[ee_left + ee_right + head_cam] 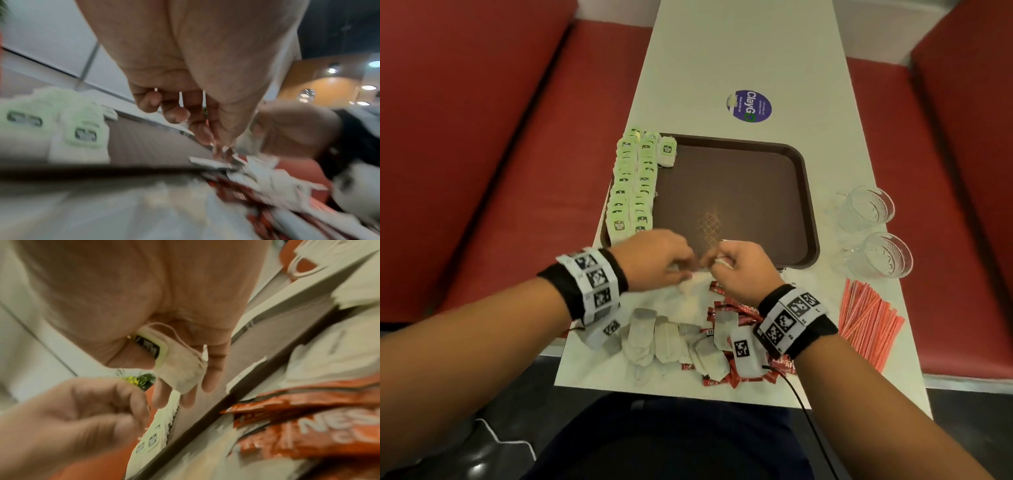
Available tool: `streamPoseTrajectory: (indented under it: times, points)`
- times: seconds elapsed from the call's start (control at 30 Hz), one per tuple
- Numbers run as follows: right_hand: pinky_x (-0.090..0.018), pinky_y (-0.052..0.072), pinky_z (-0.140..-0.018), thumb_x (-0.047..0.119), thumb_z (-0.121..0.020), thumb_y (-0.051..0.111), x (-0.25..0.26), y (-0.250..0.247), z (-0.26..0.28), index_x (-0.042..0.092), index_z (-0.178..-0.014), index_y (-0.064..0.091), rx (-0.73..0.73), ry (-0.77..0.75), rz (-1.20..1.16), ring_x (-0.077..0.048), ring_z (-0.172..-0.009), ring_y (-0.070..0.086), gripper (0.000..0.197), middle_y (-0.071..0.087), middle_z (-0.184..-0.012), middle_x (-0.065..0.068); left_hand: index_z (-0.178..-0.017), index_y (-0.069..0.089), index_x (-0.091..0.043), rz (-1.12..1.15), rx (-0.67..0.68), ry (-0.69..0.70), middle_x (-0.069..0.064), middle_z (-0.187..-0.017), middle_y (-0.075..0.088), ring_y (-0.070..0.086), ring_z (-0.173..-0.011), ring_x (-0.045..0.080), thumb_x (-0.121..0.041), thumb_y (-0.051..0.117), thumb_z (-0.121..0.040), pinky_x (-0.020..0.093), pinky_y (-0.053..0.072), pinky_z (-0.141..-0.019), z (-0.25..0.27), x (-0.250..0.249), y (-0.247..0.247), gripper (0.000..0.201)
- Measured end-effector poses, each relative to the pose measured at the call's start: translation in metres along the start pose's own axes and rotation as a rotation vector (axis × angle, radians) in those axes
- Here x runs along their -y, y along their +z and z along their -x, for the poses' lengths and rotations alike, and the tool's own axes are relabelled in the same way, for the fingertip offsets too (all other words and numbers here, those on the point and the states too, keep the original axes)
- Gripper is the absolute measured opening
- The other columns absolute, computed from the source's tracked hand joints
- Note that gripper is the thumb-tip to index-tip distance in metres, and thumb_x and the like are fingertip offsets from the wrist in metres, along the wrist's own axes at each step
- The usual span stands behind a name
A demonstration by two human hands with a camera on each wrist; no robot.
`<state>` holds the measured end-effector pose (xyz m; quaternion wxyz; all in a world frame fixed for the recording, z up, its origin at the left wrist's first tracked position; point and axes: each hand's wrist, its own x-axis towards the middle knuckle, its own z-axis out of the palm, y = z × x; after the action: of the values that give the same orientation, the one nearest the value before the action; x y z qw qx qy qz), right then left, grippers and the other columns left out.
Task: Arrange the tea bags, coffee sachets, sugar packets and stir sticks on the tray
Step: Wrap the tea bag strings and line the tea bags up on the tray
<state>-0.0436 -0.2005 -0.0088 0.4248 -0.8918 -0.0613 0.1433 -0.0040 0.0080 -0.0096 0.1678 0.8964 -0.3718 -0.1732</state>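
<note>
Both hands meet at near edge of brown tray (736, 205). R hand (741, 270) pinches a tea bag (180, 369) w/ green tag, fingers curled round it. L hand (654, 260) fingertips pinched on a small white bit, unclear what. Rows of tea bags (631, 185) along tray's left side; loose tea bags (664, 337), red coffee sachets (726, 310) on table near person, stir sticks (866, 318) to right.
</note>
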Motion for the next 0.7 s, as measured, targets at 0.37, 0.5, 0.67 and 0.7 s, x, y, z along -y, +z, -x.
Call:
streamPoseTrajectory:
  times: [0.37,0.5,0.67,0.7]
  points:
    - [-0.034,0.035,-0.057,0.01,-0.08,0.055,-0.035,-0.011,0.062,0.009,-0.063,0.039,-0.179,0.137,-0.067,-0.014,-0.058,0.038,0.023,0.042,-0.061,-0.003,-0.129,0.056,-0.021,-0.119,0.145,0.201,-0.002,-0.122,0.061,0.057,-0.11,0.019,-0.045,0.063,-0.09,0.036,0.048,-0.088,-0.024,-0.057,0.056,0.046]
    - [-0.031,0.03,-0.056,0.016,-0.075,0.056,-0.039,-0.013,0.074,0.019,-0.066,0.032,-0.182,0.123,-0.071,-0.012,-0.059,0.032,0.025,0.036,-0.063,0.001,-0.133,0.053,-0.024,-0.109,0.161,0.206,-0.002,-0.125,0.062,0.058,-0.112,0.02,-0.032,0.065,-0.091,0.034,0.046,-0.088,-0.032,-0.056,0.059,0.044]
    - [-0.027,0.037,-0.062,0.004,-0.078,0.063,-0.044,-0.014,0.076,0.024,-0.08,0.039,-0.13,0.095,0.013,-0.01,-0.066,0.042,0.031,0.048,-0.075,0.007,-0.113,0.053,-0.027,-0.005,0.142,0.119,-0.005,-0.106,0.066,0.06,-0.095,0.018,-0.032,0.06,-0.094,0.038,0.05,-0.083,-0.03,-0.049,0.044,0.021]
    - [-0.027,0.041,-0.065,0.004,-0.078,0.065,-0.043,-0.014,0.074,0.027,-0.084,0.043,-0.112,0.084,0.014,-0.011,-0.071,0.049,0.033,0.053,-0.079,0.008,-0.11,0.051,-0.027,0.025,0.124,0.09,-0.006,-0.104,0.065,0.06,-0.091,0.016,-0.034,0.06,-0.095,0.037,0.05,-0.082,-0.03,-0.046,0.038,0.018]
